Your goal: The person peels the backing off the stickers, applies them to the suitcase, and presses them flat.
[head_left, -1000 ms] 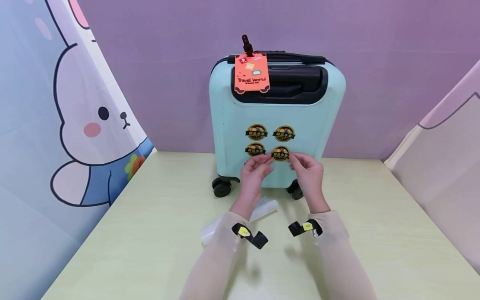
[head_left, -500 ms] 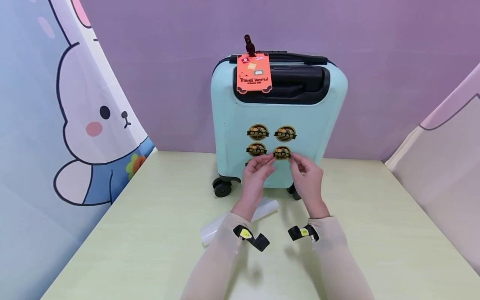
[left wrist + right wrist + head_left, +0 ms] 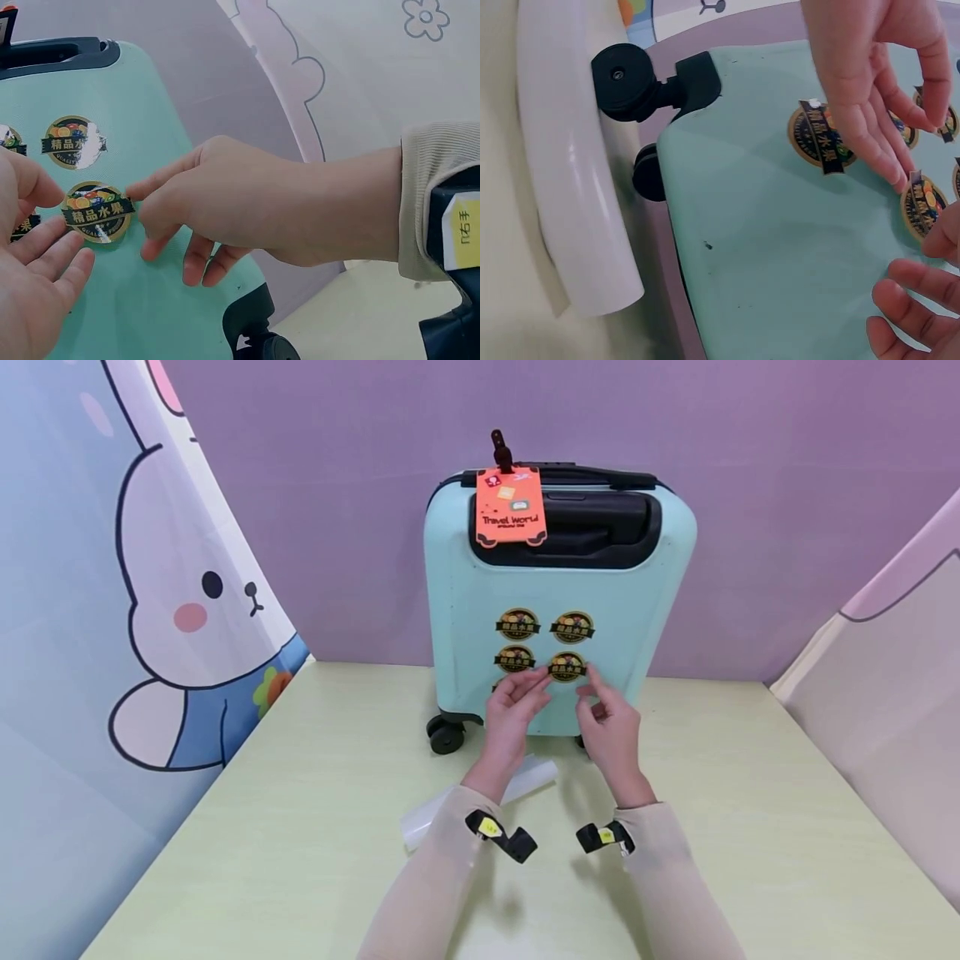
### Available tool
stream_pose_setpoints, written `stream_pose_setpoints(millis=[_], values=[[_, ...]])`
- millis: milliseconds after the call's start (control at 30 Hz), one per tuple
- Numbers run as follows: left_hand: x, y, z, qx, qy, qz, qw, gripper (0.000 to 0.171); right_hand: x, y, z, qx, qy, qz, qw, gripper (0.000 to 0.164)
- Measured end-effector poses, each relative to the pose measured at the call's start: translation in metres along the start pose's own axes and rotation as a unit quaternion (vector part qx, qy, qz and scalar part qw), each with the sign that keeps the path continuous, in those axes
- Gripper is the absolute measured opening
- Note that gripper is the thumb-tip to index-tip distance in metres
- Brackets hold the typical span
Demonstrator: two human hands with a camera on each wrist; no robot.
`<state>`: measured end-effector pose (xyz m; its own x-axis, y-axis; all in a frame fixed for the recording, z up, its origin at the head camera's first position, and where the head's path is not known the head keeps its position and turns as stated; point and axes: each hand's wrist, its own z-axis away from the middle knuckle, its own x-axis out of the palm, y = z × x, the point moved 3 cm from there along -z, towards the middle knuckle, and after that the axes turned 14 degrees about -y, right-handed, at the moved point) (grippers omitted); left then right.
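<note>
A mint-green suitcase (image 3: 465, 585) stands upright, bearing several round black-and-gold fruit stickers (image 3: 517, 624) in two columns. On the lower sticker of the right column (image 3: 566, 667), both hands meet at opposite edges. My left hand (image 3: 508, 718) touches its left edge with the fingertips, the thumb apart from the fingers in the right wrist view. At the right edge, my right hand (image 3: 613, 731) has its index finger stretched out to the sticker, with the thumb lower and apart. The left hand partly covers another sticker (image 3: 821, 139) lower in the left column.
A white roll of sheet (image 3: 528, 777) lies on the pale table (image 3: 315, 827) below the left forearm. Black wheels (image 3: 446, 735) carry the suitcase. An orange luggage tag (image 3: 512, 510) hangs from its top handle. A purple cloth wall (image 3: 330, 527) stands behind.
My right thumb has dropped away from the sticker's right edge, and the right hand has lowered slightly. The left hand stays at the left edge. The head view has shifted a little.
</note>
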<state>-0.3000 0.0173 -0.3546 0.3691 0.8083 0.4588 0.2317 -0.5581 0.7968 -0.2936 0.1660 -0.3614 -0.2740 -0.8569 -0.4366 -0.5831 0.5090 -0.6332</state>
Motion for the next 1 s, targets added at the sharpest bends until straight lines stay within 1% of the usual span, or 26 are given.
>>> stream_pose_setpoints(millis=[67, 133, 167, 233, 300, 333, 367, 433, 500, 567, 600, 633, 667, 700, 800, 933, 1000], values=[[0.000, 0.000, 0.000, -0.001, -0.002, 0.000, 1.0000, 0.024, 0.000, 0.000, 0.001, 0.013, -0.006, -0.002, 1.000, 0.058], [0.000, 0.000, 0.000, 0.001, -0.002, -0.001, 1.0000, 0.024, -0.002, 0.000, 0.001, 0.030, -0.004, -0.019, 0.999, 0.062], [0.000, -0.001, 0.000, 0.003, -0.003, -0.001, 1.0000, 0.024, -0.003, -0.001, 0.000, 0.036, -0.001, -0.034, 0.999, 0.059], [0.001, 0.000, 0.000, 0.006, -0.002, -0.001, 1.0000, 0.024, -0.006, -0.002, -0.003, 0.043, 0.007, -0.090, 0.995, 0.046], [0.001, 0.001, 0.000, 0.007, -0.002, -0.001, 1.0000, 0.024, -0.008, -0.002, -0.007, 0.033, 0.008, -0.165, 0.986, 0.031], [0.001, 0.001, 0.001, 0.007, -0.002, -0.001, 1.0000, 0.024, -0.008, -0.003, -0.009, 0.025, 0.003, -0.206, 0.978, 0.025], [0.001, 0.001, 0.001, 0.007, -0.002, -0.001, 1.0000, 0.024, -0.008, -0.004, -0.011, 0.016, -0.005, -0.249, 0.968, 0.022], [0.002, 0.001, 0.001, 0.004, -0.003, -0.003, 1.0000, 0.024, -0.008, -0.006, -0.016, 0.002, -0.031, -0.336, 0.942, 0.024], [0.001, 0.002, 0.001, 0.003, -0.003, -0.004, 1.0000, 0.024, -0.008, -0.008, -0.021, -0.003, -0.060, -0.404, 0.913, 0.025], [0.001, 0.002, 0.001, 0.002, -0.004, -0.005, 1.0000, 0.024, -0.006, -0.010, -0.026, -0.002, -0.088, -0.449, 0.889, 0.027], [0.001, 0.002, 0.000, 0.002, -0.004, -0.004, 1.0000, 0.024, -0.005, -0.011, -0.029, 0.001, -0.098, -0.465, 0.880, 0.026], [0.001, 0.003, 0.000, 0.002, -0.005, -0.003, 1.0000, 0.024, -0.004, -0.011, -0.030, 0.005, -0.106, -0.474, 0.874, 0.026], [0.000, 0.003, 0.000, 0.001, -0.006, 0.000, 1.0000, 0.023, -0.003, -0.011, -0.032, 0.010, -0.112, -0.478, 0.871, 0.025], [0.000, 0.004, 0.000, -0.001, -0.009, 0.002, 1.0000, 0.023, -0.002, -0.010, -0.032, 0.015, -0.116, -0.479, 0.870, 0.025], [0.000, 0.005, 0.001, -0.009, -0.018, 0.009, 0.9998, 0.023, 0.000, -0.006, -0.032, 0.033, -0.117, -0.476, 0.871, 0.024], [0.000, 0.007, 0.002, -0.018, -0.028, 0.011, 0.9994, 0.024, 0.001, 0.000, -0.028, 0.056, -0.116, -0.457, 0.880, 0.026], [-0.001, 0.009, 0.004, -0.021, -0.027, 0.011, 0.9994, 0.025, 0.001, 0.002, -0.026, 0.067, -0.119, -0.441, 0.887, 0.030]])
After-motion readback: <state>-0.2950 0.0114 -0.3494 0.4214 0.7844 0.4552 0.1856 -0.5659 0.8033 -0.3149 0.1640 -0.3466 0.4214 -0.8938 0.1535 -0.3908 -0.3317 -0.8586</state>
